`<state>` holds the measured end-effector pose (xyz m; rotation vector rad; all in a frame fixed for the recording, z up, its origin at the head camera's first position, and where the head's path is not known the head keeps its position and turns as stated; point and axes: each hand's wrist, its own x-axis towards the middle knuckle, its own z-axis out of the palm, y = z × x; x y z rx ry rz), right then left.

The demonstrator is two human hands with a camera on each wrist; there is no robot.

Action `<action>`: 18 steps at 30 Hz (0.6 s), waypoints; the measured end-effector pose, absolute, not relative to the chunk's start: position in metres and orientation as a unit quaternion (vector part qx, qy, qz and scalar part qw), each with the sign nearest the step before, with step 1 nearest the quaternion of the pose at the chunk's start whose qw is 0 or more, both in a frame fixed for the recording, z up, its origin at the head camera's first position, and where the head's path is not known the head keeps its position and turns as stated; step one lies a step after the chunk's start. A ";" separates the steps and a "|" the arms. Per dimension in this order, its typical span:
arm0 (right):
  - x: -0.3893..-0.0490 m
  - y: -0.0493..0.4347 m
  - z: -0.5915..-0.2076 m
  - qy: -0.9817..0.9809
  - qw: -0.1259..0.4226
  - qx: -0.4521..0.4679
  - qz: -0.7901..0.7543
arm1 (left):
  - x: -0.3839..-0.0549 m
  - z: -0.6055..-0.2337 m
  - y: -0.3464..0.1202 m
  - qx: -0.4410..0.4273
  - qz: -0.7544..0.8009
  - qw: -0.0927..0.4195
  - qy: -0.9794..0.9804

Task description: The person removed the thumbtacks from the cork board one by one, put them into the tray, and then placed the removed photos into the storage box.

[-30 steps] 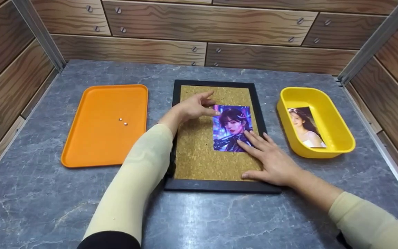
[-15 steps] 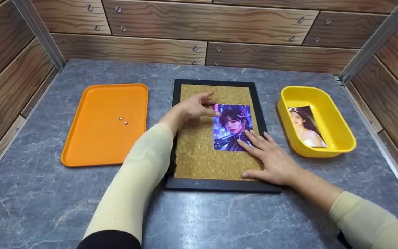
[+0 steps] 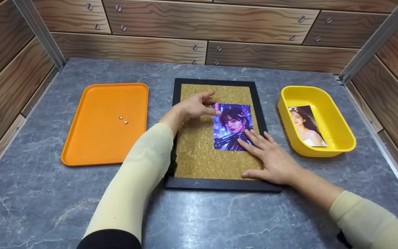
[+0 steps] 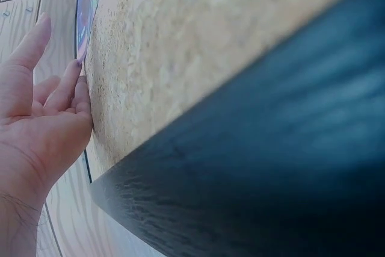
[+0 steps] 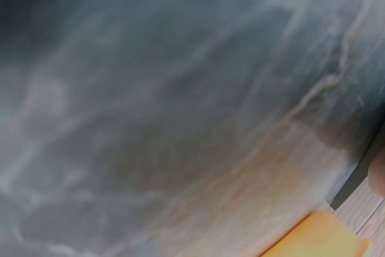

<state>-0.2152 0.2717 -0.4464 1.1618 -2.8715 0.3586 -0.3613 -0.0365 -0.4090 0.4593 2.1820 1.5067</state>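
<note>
A purple-blue printed picture (image 3: 231, 117) of a person lies on a black-framed cork board (image 3: 195, 152), right of its middle. My left hand (image 3: 196, 106) is at the picture's upper left, thumb on its edge and fingers spread over the cork. In the left wrist view, a fingertip of this left hand (image 4: 45, 124) meets the edge of the picture (image 4: 88, 4). My right hand (image 3: 275, 162) lies flat, its fingertips resting on the picture's lower right and its palm over the board's right frame. Only a sliver of the right hand (image 5: 378, 176) shows in the right wrist view.
Left of the board is an orange tray (image 3: 98, 138) bearing two small shiny silver pieces. A yellow bin (image 3: 340, 138) to the right holds another photo (image 3: 304, 126). All stand on a grey marbled table (image 3: 199, 221) with wood-patterned walls (image 3: 157, 20) around it.
</note>
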 end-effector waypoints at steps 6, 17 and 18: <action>-0.215 0.272 -0.446 -0.921 0.013 0.373 0.112 | -0.362 -0.408 -0.036 0.159 0.553 0.222 0.787; -0.215 0.272 -0.446 -0.921 0.016 0.373 0.114 | -0.361 -0.407 -0.036 0.162 0.561 0.215 0.783; -0.215 0.272 -0.446 -0.921 0.015 0.373 0.114 | -0.361 -0.407 -0.036 0.163 0.564 0.215 0.780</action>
